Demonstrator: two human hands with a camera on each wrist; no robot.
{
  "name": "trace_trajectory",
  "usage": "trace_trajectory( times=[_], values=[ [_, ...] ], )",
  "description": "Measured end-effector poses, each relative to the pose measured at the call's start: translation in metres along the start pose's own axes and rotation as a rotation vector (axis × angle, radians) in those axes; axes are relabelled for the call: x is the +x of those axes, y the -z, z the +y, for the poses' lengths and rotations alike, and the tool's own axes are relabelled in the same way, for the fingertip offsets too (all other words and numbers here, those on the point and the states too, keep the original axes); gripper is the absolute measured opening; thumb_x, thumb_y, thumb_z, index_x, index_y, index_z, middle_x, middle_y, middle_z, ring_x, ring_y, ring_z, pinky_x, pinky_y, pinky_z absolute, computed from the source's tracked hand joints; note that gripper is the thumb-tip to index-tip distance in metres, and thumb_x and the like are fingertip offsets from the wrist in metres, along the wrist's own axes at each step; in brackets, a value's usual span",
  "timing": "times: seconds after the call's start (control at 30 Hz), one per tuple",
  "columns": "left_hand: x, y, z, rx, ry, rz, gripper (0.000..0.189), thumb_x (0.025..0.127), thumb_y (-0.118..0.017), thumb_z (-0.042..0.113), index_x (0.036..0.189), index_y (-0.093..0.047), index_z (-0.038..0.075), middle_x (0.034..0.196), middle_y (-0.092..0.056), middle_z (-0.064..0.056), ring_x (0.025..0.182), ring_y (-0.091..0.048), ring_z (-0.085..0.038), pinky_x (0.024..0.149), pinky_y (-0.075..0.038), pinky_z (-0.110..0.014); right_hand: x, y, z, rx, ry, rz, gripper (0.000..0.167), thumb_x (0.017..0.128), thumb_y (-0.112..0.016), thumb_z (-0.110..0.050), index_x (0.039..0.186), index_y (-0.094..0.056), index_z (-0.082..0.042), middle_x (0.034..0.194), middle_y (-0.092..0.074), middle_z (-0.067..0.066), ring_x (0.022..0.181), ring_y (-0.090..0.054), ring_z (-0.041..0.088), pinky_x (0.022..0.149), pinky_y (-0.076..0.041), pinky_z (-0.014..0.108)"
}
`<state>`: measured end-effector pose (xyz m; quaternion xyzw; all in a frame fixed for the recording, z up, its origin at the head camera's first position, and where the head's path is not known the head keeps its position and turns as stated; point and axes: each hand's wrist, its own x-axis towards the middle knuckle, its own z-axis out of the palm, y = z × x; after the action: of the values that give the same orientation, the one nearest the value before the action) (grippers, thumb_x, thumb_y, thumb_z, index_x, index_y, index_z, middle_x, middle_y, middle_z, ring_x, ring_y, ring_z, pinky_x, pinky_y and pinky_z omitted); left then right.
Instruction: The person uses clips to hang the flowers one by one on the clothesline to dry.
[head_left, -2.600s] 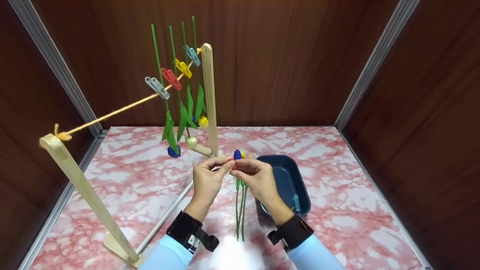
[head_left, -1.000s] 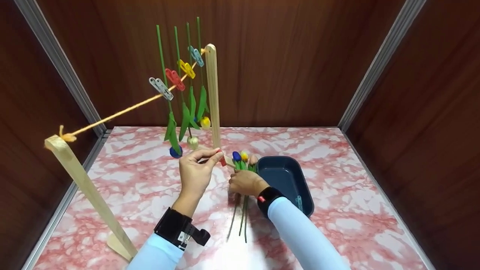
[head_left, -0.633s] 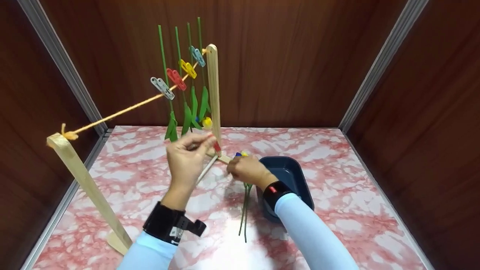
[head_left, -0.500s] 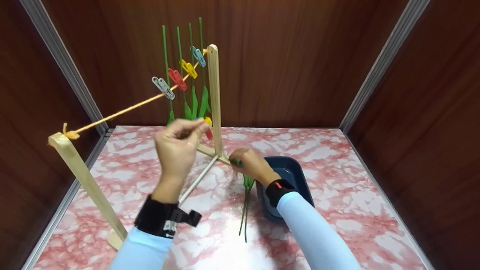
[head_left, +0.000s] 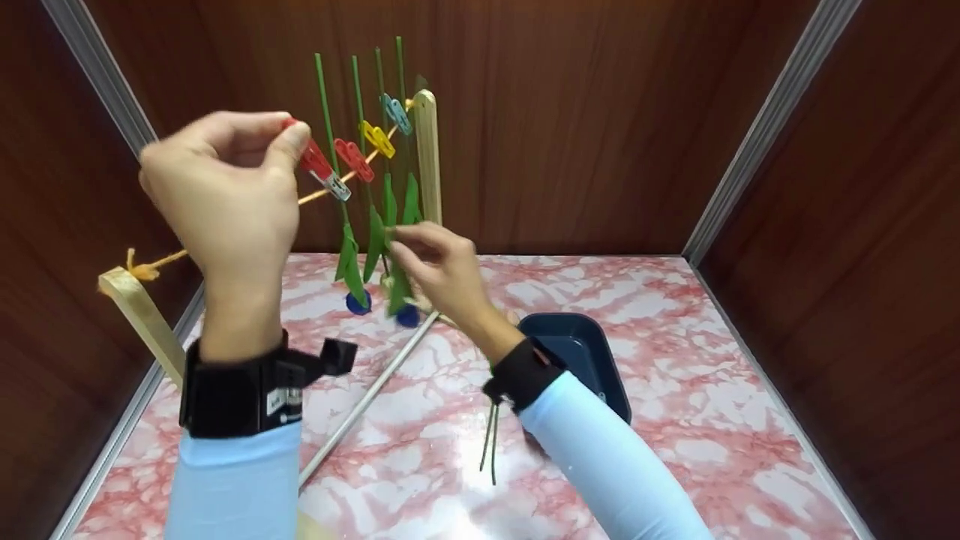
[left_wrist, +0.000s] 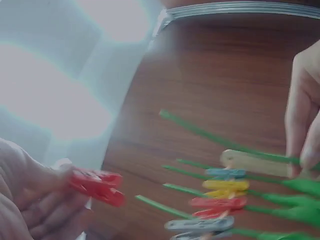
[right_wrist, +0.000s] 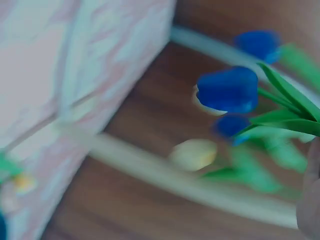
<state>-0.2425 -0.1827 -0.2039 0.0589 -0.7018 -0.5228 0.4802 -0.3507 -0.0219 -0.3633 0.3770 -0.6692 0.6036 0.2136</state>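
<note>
My left hand pinches a red clothespin between thumb and fingers, beside the string. In my right hand is the green stem of a blue tulip, its bloom hanging downward. The stem end sticks up past my fingers in the left wrist view. On the string, a grey clothespin, a red one, a yellow one and a light blue one hold upside-down tulips. The right wrist view is blurred.
Wooden posts carry the string, with a pale rod between their bases. A dark blue tray stands at the right, partly behind my right arm. Tulip stems lie beside it on the marbled table.
Both hands were together at the red clothespin; my right hand then took the blue tulip from the table. Left hand with clothespin and right hand with tulip have risen leftward to the string.
</note>
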Motion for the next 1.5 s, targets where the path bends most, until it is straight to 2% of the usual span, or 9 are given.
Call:
trace_trajectory(
  times=[0.1, 0.23, 0.33, 0.43, 0.57, 0.8, 1.03, 1.17, 1.5],
  values=[
    [0.01, 0.003, 0.005, 0.082, 0.073, -0.006, 0.013, 0.087, -0.091, 0.029, 0.094, -0.088, 0.019, 0.091, -0.082, 0.001, 0.07, -0.07, -0.006, 0.076, -0.051, -0.018, 0.013, -0.02, -0.026, 0.008, -0.048, -0.052, 0.021, 0.1, -0.074, -0.003, 0.118, -0.078, 0.004, 0.108, -0.078, 0.015, 0.091, -0.074, 0.012, 0.084, -0.064, 0.03],
    [0.019, 0.004, 0.004, 0.182, 0.128, -0.006, 0.013, 0.089, -0.089, 0.03, 0.097, -0.088, 0.02, 0.093, -0.083, 0.002, 0.07, -0.069, -0.003, 0.087, -0.048, -0.019, 0.025, -0.04, -0.043, 0.02, -0.134, -0.108, 0.022, 0.1, -0.075, -0.008, 0.12, -0.079, 0.003, 0.107, -0.081, 0.013, 0.089, -0.075, 0.007, 0.082, -0.063, 0.025],
    [0.021, 0.002, 0.0, 0.264, 0.136, -0.006, 0.014, 0.091, -0.087, 0.031, 0.099, -0.088, 0.02, 0.094, -0.083, 0.002, 0.074, -0.068, -0.002, 0.096, -0.047, -0.024, 0.03, -0.05, -0.045, 0.062, -0.178, -0.098, 0.021, 0.1, -0.076, -0.007, 0.118, -0.079, 0.003, 0.103, -0.081, 0.012, 0.086, -0.074, 0.007, 0.08, -0.062, 0.025],
    [0.02, 0.001, -0.004, 0.333, 0.114, -0.009, 0.016, 0.093, -0.085, 0.032, 0.102, -0.087, 0.019, 0.096, -0.083, 0.002, 0.079, -0.068, -0.005, 0.1, -0.048, -0.029, 0.031, -0.055, -0.046, 0.084, -0.178, -0.062, 0.018, 0.098, -0.076, -0.005, 0.114, -0.079, 0.004, 0.101, -0.081, 0.012, 0.084, -0.073, 0.008, 0.079, -0.062, 0.026],
    [0.02, 0.002, -0.004, 0.366, 0.095, -0.01, 0.015, 0.093, -0.085, 0.031, 0.102, -0.087, 0.019, 0.095, -0.083, 0.002, 0.081, -0.068, -0.006, 0.097, -0.05, -0.032, 0.032, -0.061, -0.048, 0.094, -0.166, -0.054, 0.019, 0.098, -0.076, -0.005, 0.114, -0.079, 0.005, 0.103, -0.081, 0.012, 0.085, -0.073, 0.007, 0.08, -0.062, 0.026],
    [0.021, 0.0, -0.005, 0.403, 0.112, -0.049, 0.013, 0.095, -0.083, 0.029, 0.102, -0.087, 0.02, 0.095, -0.082, 0.002, 0.081, -0.067, -0.008, 0.09, -0.049, -0.033, 0.037, -0.069, -0.051, 0.118, -0.192, -0.089, 0.017, 0.099, -0.075, -0.003, 0.113, -0.079, 0.005, 0.101, -0.081, 0.012, 0.083, -0.072, 0.005, 0.078, -0.062, 0.026],
    [0.017, -0.004, -0.012, 0.501, 0.104, -0.124, 0.015, 0.096, -0.08, 0.025, 0.104, -0.086, 0.015, 0.096, -0.082, -0.003, 0.093, -0.073, -0.022, 0.089, -0.049, -0.041, 0.036, -0.067, -0.044, 0.128, -0.201, -0.094, 0.016, 0.099, -0.073, -0.001, 0.113, -0.078, 0.007, 0.101, -0.08, 0.014, 0.084, -0.071, 0.004, 0.081, -0.062, 0.026],
    [0.015, -0.004, -0.014, 0.518, 0.123, -0.162, 0.016, 0.096, -0.079, 0.023, 0.106, -0.086, 0.013, 0.097, -0.082, -0.006, 0.097, -0.072, -0.025, 0.087, -0.049, -0.043, 0.034, -0.066, -0.041, 0.111, -0.211, -0.098, 0.017, 0.099, -0.073, -0.002, 0.114, -0.078, 0.006, 0.103, -0.08, 0.014, 0.086, -0.071, 0.005, 0.083, -0.062, 0.025],
    [0.013, -0.001, -0.012, 0.557, 0.127, -0.277, 0.024, 0.095, -0.076, 0.026, 0.11, -0.084, 0.008, 0.103, -0.081, -0.013, 0.109, -0.072, -0.034, 0.095, -0.05, -0.052, 0.032, -0.063, -0.04, 0.118, -0.207, -0.096, 0.018, 0.1, -0.073, -0.001, 0.116, -0.077, 0.007, 0.104, -0.079, 0.017, 0.087, -0.072, 0.006, 0.084, -0.062, 0.026]
  ],
)
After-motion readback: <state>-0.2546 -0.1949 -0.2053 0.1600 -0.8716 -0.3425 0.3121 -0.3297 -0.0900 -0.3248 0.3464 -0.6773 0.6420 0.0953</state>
